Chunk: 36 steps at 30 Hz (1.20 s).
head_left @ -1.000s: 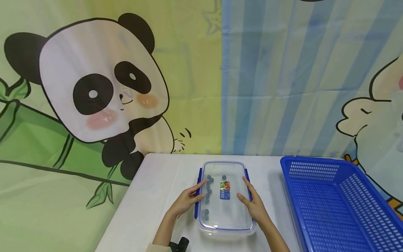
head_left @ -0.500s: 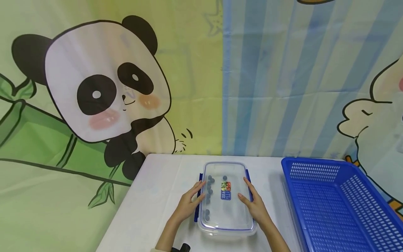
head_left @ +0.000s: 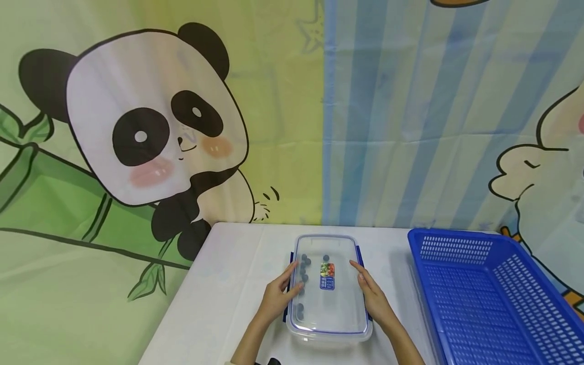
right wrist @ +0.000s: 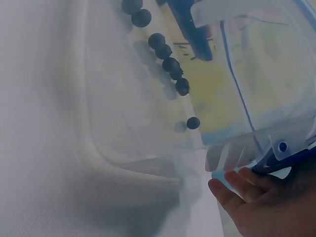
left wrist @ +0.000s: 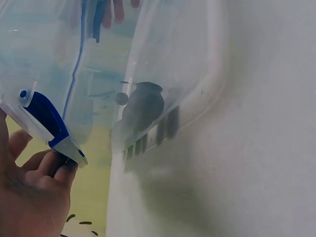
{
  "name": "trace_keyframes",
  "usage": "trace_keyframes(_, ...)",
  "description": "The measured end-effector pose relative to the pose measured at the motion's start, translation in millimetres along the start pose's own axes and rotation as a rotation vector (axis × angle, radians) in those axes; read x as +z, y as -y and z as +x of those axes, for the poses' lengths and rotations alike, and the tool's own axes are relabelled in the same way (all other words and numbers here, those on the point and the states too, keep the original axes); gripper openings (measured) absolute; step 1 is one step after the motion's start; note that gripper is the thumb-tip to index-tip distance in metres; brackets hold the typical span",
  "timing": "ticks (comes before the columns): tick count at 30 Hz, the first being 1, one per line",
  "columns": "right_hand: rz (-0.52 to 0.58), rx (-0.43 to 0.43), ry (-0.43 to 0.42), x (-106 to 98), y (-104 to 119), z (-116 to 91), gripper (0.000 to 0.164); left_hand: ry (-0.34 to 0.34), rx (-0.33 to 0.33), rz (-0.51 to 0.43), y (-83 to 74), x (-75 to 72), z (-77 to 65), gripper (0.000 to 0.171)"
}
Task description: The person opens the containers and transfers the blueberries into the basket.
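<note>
A clear plastic food container [head_left: 339,309] stands on the white table, its lid edged with a blue seal. Several round dark blueberries [right wrist: 170,64] lie inside, mostly along its left side. My left hand [head_left: 274,299] is at the left side, thumb over the lid rim; in the left wrist view its fingers curl under the outward-tilted blue latch [left wrist: 48,116]. At the right side, my right hand [head_left: 376,301] reaches over the rim. In the right wrist view its fairly straight fingers [right wrist: 237,187] lie below the other blue latch [right wrist: 289,160].
A large blue plastic basket [head_left: 470,294] stands to the right of the container, with slotted walls. Behind the table [head_left: 246,263] hangs a cloth backdrop [head_left: 283,126] with a panda print. A coloured label [head_left: 327,276] sits on the lid.
My left hand has shifted slightly up and right, closer over the container's left edge. My right hand has turned, its thumb moving nearer the right rim. The container has stayed in place.
</note>
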State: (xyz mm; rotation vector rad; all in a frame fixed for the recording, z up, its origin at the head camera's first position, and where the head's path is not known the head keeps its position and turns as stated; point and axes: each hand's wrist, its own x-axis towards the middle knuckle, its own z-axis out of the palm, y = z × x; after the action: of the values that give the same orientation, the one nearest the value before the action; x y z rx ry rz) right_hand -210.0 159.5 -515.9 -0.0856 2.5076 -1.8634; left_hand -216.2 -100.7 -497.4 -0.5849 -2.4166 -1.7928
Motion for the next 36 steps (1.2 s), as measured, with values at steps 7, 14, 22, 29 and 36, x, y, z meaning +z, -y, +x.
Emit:
trace_keyframes(7, 0.003, -0.019, 0.023, -2.8, -2.7, -1.9, 0.045, 0.017, -0.035, -0.028, 2.3, -2.9, -0.2, 0.059)
trace_keyframes(14, -0.013, -0.039, 0.005, -4.1, -1.7, -3.3, 0.044, 0.028, -0.044, -0.054, 2.0, -3.8, 0.7, 0.059)
trace_keyframes(22, -0.046, -0.059, -0.015, -4.0, -0.8, -2.4, 0.043, 0.017, -0.040, -0.060, 5.9, -3.3, 1.3, 0.059)
trace_keyframes(29, -0.060, -0.057, -0.010, -6.5, -3.0, -2.4, 0.043, 0.013, -0.027, -0.082, 9.1, -1.3, 2.6, 0.058)
trace_keyframes(36, -0.027, -0.085, 0.005, -8.4, -5.8, -0.9, 0.043, 0.009, -0.023, -0.086, 9.2, -0.3, 2.7, 0.057)
